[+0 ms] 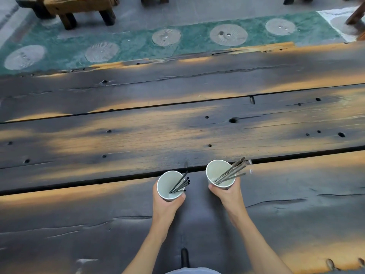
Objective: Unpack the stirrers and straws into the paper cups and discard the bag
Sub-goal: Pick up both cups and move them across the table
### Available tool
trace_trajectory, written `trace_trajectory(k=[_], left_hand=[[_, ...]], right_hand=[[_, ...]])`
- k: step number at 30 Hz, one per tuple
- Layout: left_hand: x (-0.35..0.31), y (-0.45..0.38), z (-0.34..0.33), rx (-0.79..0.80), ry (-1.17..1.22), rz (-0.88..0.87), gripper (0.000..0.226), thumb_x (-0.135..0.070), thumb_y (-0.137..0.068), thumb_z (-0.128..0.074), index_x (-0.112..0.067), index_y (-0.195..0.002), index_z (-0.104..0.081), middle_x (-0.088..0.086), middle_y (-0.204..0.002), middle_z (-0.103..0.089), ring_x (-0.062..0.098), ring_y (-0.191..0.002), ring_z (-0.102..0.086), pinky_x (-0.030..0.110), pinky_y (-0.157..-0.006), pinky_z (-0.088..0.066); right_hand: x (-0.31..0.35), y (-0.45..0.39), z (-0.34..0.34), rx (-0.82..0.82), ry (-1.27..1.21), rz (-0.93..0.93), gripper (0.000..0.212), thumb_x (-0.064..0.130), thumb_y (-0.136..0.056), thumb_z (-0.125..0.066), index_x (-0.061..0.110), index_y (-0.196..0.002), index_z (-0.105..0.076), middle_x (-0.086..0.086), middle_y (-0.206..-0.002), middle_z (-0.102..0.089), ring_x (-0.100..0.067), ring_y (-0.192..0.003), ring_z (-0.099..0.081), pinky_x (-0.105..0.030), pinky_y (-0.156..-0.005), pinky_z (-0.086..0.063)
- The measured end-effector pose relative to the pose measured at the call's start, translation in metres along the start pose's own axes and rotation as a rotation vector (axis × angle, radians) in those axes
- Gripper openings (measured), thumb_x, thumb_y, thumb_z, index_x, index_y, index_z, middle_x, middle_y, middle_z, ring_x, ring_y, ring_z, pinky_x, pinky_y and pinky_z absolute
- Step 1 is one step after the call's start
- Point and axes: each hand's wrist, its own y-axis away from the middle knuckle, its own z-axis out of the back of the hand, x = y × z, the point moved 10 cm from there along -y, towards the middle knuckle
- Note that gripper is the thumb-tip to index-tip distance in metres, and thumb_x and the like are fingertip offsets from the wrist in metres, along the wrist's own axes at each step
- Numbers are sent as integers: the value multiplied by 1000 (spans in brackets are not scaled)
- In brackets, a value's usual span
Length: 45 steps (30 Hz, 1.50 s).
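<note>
Near the table's front edge, my left hand is gripping the straws' cup, my right hand the stirrers' cup. Unpacking looks finished; I'm seeing no bag, so its discarding is unconfirmed.

Bare wooden table ahead (far planks clear), two held paper cups near edge
</note>
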Motion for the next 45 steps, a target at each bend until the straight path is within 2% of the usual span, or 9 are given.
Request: trace_trajectory(k=[11, 14, 18, 21, 27, 31, 35, 40, 45], left_hand=[[-82, -78, 7, -70, 128, -95, 74, -5, -70, -86, -26, -130, -48, -8, -123, -65, 4, -110, -63, 27, -94, -53], [-105, -114, 10, -72, 139, -130, 75, -3, -70, -86, -26, -129, -46, -7, -123, -64, 3, -109, -63, 35, -97, -53], [-129, -165, 14, -102, 158, -164, 74, 4, -71, -84, -19, -129, -45, -4, -122, -63, 1, -104, -63, 37, -97, -53], [-147, -203, 15, -107, 167, -193, 74, 1, -71, -84, -20, -130, -44, -8, -121, -63, -7, -100, -62, 19, -88, -52], [-174, -288, 15, -102, 182, -221, 74, -4, -73, -84, -25, -130, -44, -10, -120, -63, -3, -102, -63, 16, -81, -52], [-186, -342, 13, -93, 193, -241, 72, -1, -75, -82, -25, -130, -42, -10, -118, -59, -16, -89, -61, 7, -67, -49], [-191, -386, 10, -89, 183, -261, 76, -7, -73, -85, -28, -132, -41, -8, -124, -58, -10, -100, -60, 10, -76, -51], [-183, -425, 1, -71, 166, -268, 76, -6, -74, -84, -29, -132, -41, -11, -123, -59, -12, -98, -61, 10, -75, -50], [-172, -445, 2, -79, 112, -265, 79, -16, -71, -88, -34, -132, -42, -12, -125, -60, -3, -110, -60, 14, -84, -50]], right_hand=[[76, -74, -53, 49, 37, 110, 63, 4, -70, -83, 26, -119, -50, 8, -104, -70, -8, -95, -67, -36, -88, -55], [99, -103, -70, 67, 34, 139, 66, 10, -66, -83, 26, -121, -48, 1, -109, -68, -11, -98, -66, -36, -89, -55], [131, -148, -93, 67, 13, 183, 69, -4, -69, -83, 23, -121, -47, 5, -106, -65, 3, -89, -65, -15, -71, -53], [154, -185, -112, 74, 2, 216, 66, -9, -72, -78, 20, -121, -46, 9, -102, -64, 11, -80, -62, -8, -65, -49], [180, -261, -145, 85, 4, 248, 65, -10, -73, -77, 13, -125, -44, 8, -98, -63, 6, -78, -62, -15, -64, -52], [186, -309, -165, 101, 32, 274, 68, -4, -72, -81, 21, -124, -45, 8, -104, -64, 2, -90, -64, -24, -79, -55], [185, -348, -179, 104, 34, 274, 69, 9, -66, -84, 32, -119, -46, 8, -111, -64, -5, -101, -64, -37, -94, -54], [168, -388, -198, 126, 33, 281, 74, 6, -70, -84, 21, -129, -42, 4, -117, -63, -2, -103, -62, -28, -92, -52], [154, -412, -203, 101, 63, 271, 76, 14, -67, -86, 23, -128, -43, -2, -123, -62, -16, -113, -61, -44, -101, -51]])
